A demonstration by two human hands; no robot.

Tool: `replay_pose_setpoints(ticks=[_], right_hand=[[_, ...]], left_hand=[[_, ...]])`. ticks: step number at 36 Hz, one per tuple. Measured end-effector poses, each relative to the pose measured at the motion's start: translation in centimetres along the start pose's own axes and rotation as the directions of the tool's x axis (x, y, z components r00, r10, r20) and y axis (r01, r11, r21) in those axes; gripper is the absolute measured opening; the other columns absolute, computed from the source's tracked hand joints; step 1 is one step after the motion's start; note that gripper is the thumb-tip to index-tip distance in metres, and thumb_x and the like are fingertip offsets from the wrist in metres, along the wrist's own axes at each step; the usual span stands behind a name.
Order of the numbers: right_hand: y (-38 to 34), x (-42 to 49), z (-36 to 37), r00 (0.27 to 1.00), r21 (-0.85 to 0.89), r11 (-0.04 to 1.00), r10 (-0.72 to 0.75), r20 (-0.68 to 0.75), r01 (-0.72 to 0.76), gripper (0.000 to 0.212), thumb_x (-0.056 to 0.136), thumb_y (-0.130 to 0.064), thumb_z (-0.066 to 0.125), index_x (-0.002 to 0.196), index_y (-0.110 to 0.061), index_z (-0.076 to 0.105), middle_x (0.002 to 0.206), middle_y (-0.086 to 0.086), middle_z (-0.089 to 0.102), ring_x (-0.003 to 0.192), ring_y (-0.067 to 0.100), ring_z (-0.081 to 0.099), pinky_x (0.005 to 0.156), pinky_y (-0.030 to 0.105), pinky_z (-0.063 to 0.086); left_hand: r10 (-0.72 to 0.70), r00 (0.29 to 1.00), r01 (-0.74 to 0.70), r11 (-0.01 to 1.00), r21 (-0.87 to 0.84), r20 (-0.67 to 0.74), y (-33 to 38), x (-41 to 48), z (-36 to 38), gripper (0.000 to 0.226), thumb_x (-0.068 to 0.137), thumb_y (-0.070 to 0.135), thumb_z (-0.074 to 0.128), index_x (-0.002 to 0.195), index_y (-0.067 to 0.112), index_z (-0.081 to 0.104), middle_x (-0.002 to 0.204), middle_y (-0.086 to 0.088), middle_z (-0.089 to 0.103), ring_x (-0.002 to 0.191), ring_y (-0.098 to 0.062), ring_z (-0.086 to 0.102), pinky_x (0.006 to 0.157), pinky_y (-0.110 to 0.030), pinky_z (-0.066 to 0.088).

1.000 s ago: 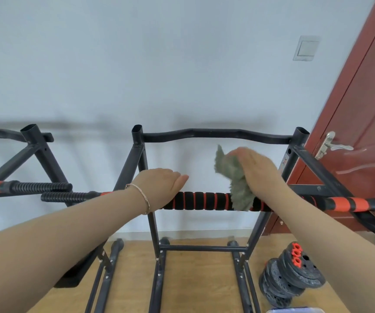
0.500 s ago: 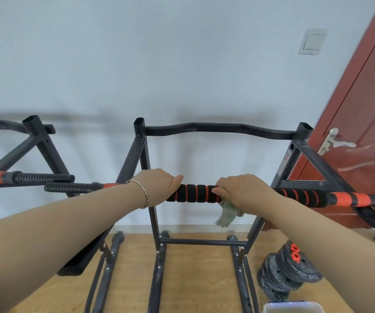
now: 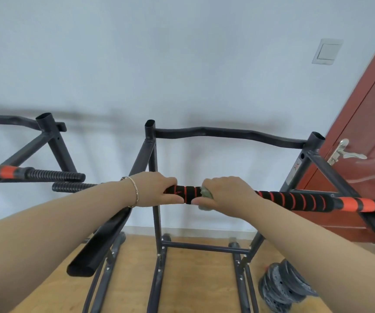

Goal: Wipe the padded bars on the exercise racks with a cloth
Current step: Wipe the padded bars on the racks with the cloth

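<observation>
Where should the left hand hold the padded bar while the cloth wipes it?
On the foam of the padded bar, just left of the cloth, coming from above. The bar lies level and is round, so a grip curls over the top with the thumb beneath, as the left hand grips it now. The right hand wraps the cloth round the bar.

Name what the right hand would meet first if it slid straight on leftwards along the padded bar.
The left hand, gripping the same padded bar; only a short stretch of padding separates it from the right hand and its cloth.
</observation>
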State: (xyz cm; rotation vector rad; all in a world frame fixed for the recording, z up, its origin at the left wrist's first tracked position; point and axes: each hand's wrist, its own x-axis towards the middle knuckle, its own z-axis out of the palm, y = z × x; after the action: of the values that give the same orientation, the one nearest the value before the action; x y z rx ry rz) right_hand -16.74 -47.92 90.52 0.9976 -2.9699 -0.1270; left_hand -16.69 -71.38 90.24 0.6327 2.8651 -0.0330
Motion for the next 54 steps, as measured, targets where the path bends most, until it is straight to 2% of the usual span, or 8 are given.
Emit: replay_pose_setpoints(ticks=[8,18,22,26,31,41,50,54], right_hand=[[0.6,1.5,-1.4,0.985,0.257,0.966,-0.016,0.172,-0.029,0.053,0.103,-0.061,0.027,0.083,-0.024,0.059,0.07,0.0,0.069,0.059,0.02,0.066,0.065,0.035,0.06],[1.3,4.5,-2.7,0.947,0.267,0.955,0.04,0.32,-0.131,0.06,0.104,-0.058,0.03,0.089,-0.009,0.062,0.082,0.005,0.062,0.072,0.017,0.056,0.069,0.03,0.044],[1.4,5.5,-2.5,0.99,0.31,0.942,0.107,0.095,-0.131,0.052,0.106,-0.052,0.033,0.075,-0.017,0.055,0.079,0.002,0.067,0.075,0.019,0.062,0.074,0.032,0.048],[0.4,4.2,-3.5,0.939,0.716,0.698,0.252,-0.235,-0.008,0.053,0.106,-0.047,0.038,0.071,-0.01,0.055,0.07,-0.005,0.071,0.065,0.014,0.067,0.064,0.023,0.055],[-1.6,1.9,-1.9,0.991,0.344,0.939,-0.022,0.134,-0.025,0.055,0.103,-0.059,0.028,0.096,-0.014,0.06,0.075,-0.005,0.067,0.066,0.018,0.065,0.055,0.024,0.047],[-1.2,2.1,-1.0,0.996,0.192,0.981,-0.01,0.086,-0.007,0.047,0.106,-0.052,0.03,0.098,-0.016,0.059,0.081,0.002,0.066,0.065,0.017,0.061,0.065,0.03,0.051],[-0.3,5.6,-2.1,0.955,0.443,0.858,0.157,0.253,-0.258,0.04,0.105,-0.04,0.044,0.096,-0.009,0.068,0.094,0.009,0.071,0.084,0.022,0.064,0.067,0.026,0.046],[0.7,6.0,-1.0,0.944,0.6,0.748,0.327,0.041,-0.285,0.047,0.103,-0.041,0.041,0.066,-0.013,0.05,0.081,0.002,0.072,0.078,0.022,0.066,0.07,0.03,0.051]], left_hand=[[-0.035,0.999,0.035,0.999,0.035,-0.001,0.0,0.2,0.0,0.05,0.09,0.073,0.035,0.1,0.024,0.046,0.079,0.0,0.061,0.069,-0.017,0.061,0.066,-0.035,0.054],[0.002,0.997,0.006,0.994,0.107,-0.077,0.0,-0.1,0.4,0.047,0.091,0.072,0.032,0.098,0.027,0.042,0.075,0.003,0.06,0.066,-0.015,0.06,0.064,-0.033,0.053],[0.022,0.99,-0.009,0.996,0.09,-0.137,-0.4,-0.2,0.6,0.05,0.091,0.072,0.031,0.104,0.026,0.048,0.077,0.005,0.061,0.068,-0.014,0.06,0.067,-0.035,0.053],[0.107,0.97,-0.101,0.994,0.039,-0.22,-0.8,-0.5,1.1,0.05,0.093,0.068,0.032,0.121,0.031,0.052,0.092,0.011,0.063,0.077,-0.013,0.061,0.074,-0.034,0.053],[0.149,0.958,-0.14,0.989,0.057,-0.244,-0.6,-0.8,1.1,0.045,0.098,0.06,0.032,0.121,0.029,0.055,0.099,0.011,0.062,0.083,-0.016,0.061,0.076,-0.034,0.05],[0.144,0.968,-0.128,0.988,0.089,-0.206,-0.4,-0.4,0.9,0.046,0.101,0.056,0.027,0.122,0.025,0.054,0.099,0.006,0.063,0.083,-0.017,0.061,0.077,-0.035,0.051],[0.119,0.984,-0.108,0.99,0.091,-0.135,-0.5,-0.1,0.5,0.055,0.097,0.064,0.027,0.126,0.023,0.051,0.097,0.005,0.064,0.082,-0.017,0.062,0.079,-0.036,0.053],[0.064,0.995,-0.06,0.997,0.056,-0.073,-1.9,-0.5,0.3,0.076,0.082,0.082,0.035,0.139,0.032,0.036,0.103,0.008,0.065,0.087,-0.015,0.062,0.081,-0.035,0.054]])
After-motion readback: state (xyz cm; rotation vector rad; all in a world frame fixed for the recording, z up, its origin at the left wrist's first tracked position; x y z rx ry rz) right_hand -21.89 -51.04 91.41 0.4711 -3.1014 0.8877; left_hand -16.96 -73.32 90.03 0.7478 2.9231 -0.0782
